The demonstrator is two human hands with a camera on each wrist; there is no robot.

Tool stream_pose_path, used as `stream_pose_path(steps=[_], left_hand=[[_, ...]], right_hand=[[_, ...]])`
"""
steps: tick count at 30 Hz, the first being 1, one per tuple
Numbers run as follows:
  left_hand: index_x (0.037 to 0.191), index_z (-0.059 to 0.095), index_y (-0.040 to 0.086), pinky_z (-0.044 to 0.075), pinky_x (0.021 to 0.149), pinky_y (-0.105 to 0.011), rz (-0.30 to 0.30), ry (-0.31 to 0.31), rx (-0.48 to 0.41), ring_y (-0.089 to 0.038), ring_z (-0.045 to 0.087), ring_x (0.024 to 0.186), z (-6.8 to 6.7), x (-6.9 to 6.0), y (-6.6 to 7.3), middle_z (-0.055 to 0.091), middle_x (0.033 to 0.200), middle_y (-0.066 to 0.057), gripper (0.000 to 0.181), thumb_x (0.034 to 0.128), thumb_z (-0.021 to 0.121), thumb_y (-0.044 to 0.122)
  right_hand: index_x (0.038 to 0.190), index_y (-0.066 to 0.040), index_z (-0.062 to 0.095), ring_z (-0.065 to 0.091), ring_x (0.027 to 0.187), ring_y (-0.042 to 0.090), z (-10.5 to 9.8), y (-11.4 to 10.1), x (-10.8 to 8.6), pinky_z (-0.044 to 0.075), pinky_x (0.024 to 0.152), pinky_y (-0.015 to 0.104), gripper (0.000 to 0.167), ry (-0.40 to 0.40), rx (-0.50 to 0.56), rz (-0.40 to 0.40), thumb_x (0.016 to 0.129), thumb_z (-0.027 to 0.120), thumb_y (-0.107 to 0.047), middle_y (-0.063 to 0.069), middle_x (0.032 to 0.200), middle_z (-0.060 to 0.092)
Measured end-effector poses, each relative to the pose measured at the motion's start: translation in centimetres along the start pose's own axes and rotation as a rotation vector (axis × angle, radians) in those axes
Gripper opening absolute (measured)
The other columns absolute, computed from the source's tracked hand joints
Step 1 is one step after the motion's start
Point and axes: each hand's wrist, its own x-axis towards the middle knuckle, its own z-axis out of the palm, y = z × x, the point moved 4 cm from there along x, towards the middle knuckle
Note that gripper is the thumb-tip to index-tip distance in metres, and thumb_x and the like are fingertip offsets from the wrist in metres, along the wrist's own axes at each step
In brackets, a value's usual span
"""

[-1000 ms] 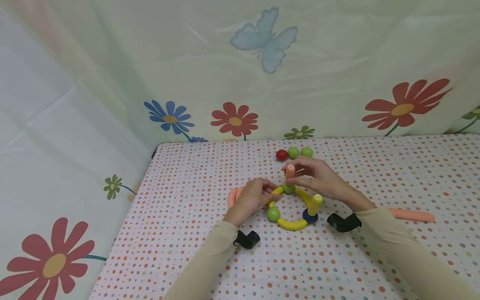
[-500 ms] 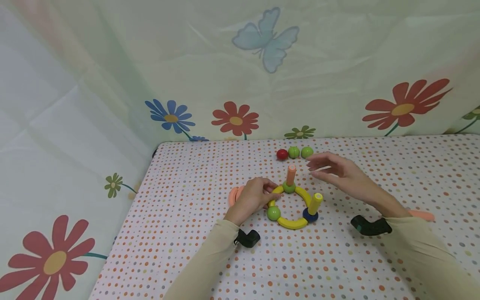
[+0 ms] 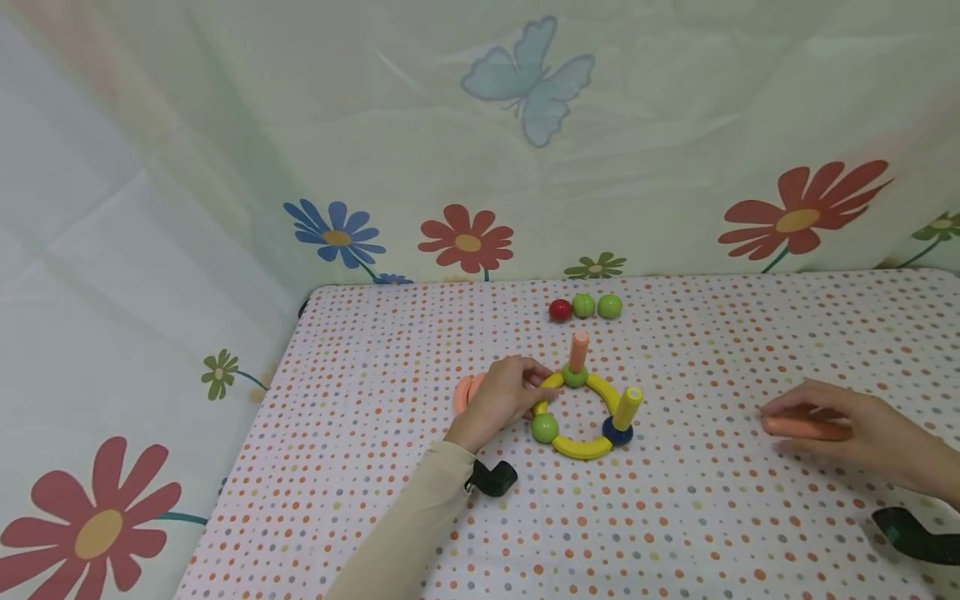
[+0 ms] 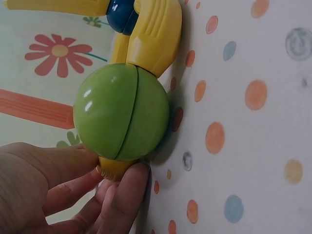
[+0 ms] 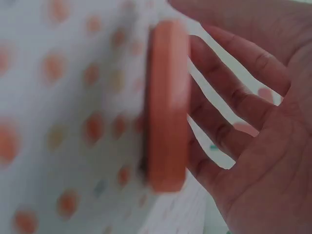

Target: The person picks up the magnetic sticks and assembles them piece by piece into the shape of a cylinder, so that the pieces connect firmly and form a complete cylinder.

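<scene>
My left hand point(image 3: 498, 400) pinches a yellow curved rod point(image 4: 114, 168) beside a green ball point(image 4: 114, 112), at the left side of a ring. The ring joins yellow curved rods point(image 3: 582, 449) with green balls and a dark blue ball point(image 3: 617, 431). From the rear green ball point(image 3: 574, 377) rises an orange rod point(image 3: 578, 353); a yellow rod point(image 3: 628, 407) stands on the blue one, slightly tilted. At the right, my right hand point(image 3: 873, 429) is around another orange rod point(image 5: 168, 107) lying on the table. Its fingers reach behind the rod, thumb apart from it.
Behind the ring, a red ball point(image 3: 560, 311) and two green balls point(image 3: 597, 306) sit in a row. Orange curved pieces point(image 3: 466, 392) lie partly hidden behind my left hand. A dotted cloth point(image 3: 360, 467) covers the table; a flowered curtain point(image 3: 360, 108) hangs behind.
My right hand has let go of the upright orange rod, which stays standing, and has moved right to the lying orange rod. My left hand has kept its hold on the ring.
</scene>
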Motion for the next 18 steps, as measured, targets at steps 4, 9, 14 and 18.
stream_pose_path(steps=[4,9,14,18], left_hand=[[0.117,0.077,0.008,0.055,0.057,-0.021,0.002,0.001,0.0,-0.009,0.063,0.062,0.0,0.0,0.0,0.064,0.092,0.003,0.026,0.0927,0.082,0.016],[0.117,0.077,0.008,0.055,0.057,-0.021,0.014,-0.005,-0.002,-0.009,0.063,0.063,0.1,0.1,0.0,0.064,0.092,0.003,0.026,0.0933,0.082,0.016],[0.117,0.077,0.008,0.056,0.058,-0.022,0.013,-0.002,-0.003,-0.009,0.063,0.063,0.0,0.0,-0.2,0.064,0.092,0.003,0.025,0.0934,0.082,0.016],[0.117,0.077,0.008,0.055,0.057,-0.021,0.013,0.0,0.003,-0.009,0.062,0.062,-0.1,0.0,-0.1,0.064,0.092,0.003,0.025,0.0933,0.082,0.016]], right_hand=[[0.106,-0.003,0.072,0.047,0.081,-0.016,0.4,1.2,-1.1,0.049,0.061,0.019,0.041,0.008,-0.066,0.036,0.071,0.09,0.007,0.005,0.097,0.07],[0.102,-0.001,0.074,0.047,0.074,-0.012,0.3,1.5,-1.2,0.049,0.057,0.02,0.032,0.037,-0.111,0.018,0.074,0.089,0.006,0.004,0.093,0.069],[0.102,-0.003,0.076,0.051,0.073,-0.01,0.5,0.3,0.4,0.051,0.056,0.021,0.03,0.054,-0.108,-0.07,0.076,0.089,0.002,-0.003,0.09,0.067],[0.105,-0.002,0.075,0.055,0.079,-0.009,0.8,-2.0,2.9,0.054,0.06,0.023,0.029,0.034,-0.053,-0.116,0.08,0.087,0.002,-0.001,0.095,0.069]])
